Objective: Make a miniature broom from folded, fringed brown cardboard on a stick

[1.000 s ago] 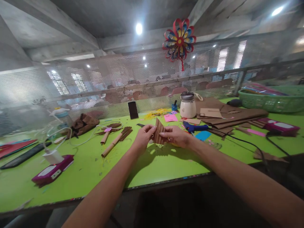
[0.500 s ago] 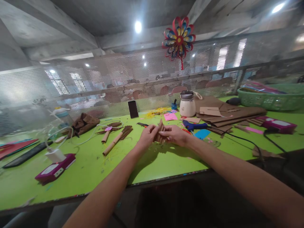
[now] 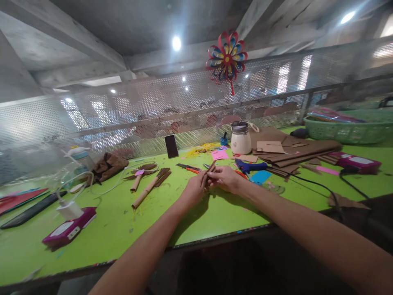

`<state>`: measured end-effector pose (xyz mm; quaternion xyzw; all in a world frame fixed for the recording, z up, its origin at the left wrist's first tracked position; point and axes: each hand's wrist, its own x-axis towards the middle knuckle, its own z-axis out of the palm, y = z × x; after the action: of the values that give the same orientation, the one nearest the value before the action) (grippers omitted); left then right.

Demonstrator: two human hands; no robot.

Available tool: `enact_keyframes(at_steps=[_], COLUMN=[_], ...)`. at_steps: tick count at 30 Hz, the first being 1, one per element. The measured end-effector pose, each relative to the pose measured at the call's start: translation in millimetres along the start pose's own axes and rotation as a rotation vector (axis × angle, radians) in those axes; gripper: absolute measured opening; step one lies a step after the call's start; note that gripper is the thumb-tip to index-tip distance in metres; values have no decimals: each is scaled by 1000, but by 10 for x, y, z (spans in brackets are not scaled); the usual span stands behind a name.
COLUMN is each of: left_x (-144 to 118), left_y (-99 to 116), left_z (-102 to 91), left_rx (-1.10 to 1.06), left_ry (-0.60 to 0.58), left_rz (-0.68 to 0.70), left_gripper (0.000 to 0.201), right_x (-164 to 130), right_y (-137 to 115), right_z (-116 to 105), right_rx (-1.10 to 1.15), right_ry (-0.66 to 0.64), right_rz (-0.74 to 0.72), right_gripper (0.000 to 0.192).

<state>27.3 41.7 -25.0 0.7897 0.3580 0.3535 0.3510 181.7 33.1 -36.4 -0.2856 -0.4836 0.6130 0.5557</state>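
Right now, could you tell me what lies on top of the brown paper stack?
A tan card piece lies on the brown paper stack; whatever sits beneath the sheets is hidden.

Bright ceiling lamps (image 3: 176, 43) at twelve o'clock and at two glare above me; my arms throw soft shadows on the green bench (image 3: 116, 221). Edges bend outward, and the mesh screen (image 3: 123, 110) beyond looks hazy.
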Motion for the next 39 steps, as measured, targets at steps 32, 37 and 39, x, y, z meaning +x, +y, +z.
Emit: enact_keyframes(at_steps=[32, 37, 39], left_x=[52, 50, 41], left_y=[90, 97, 105], left_z=[-148, -154, -157], left_rx=[-85, -106, -122], left_ry=[117, 134, 150], left_rz=[-76, -96, -104], left_gripper=[18, 16, 15], right_x=[14, -8, -25], right_y=[-30, -48, -65], right_z=[-42, -25, -10], right_rx=[42, 7, -28], right_ry=[3, -25, -26], right_rz=[77, 102, 126], right_gripper=[23, 25, 26])
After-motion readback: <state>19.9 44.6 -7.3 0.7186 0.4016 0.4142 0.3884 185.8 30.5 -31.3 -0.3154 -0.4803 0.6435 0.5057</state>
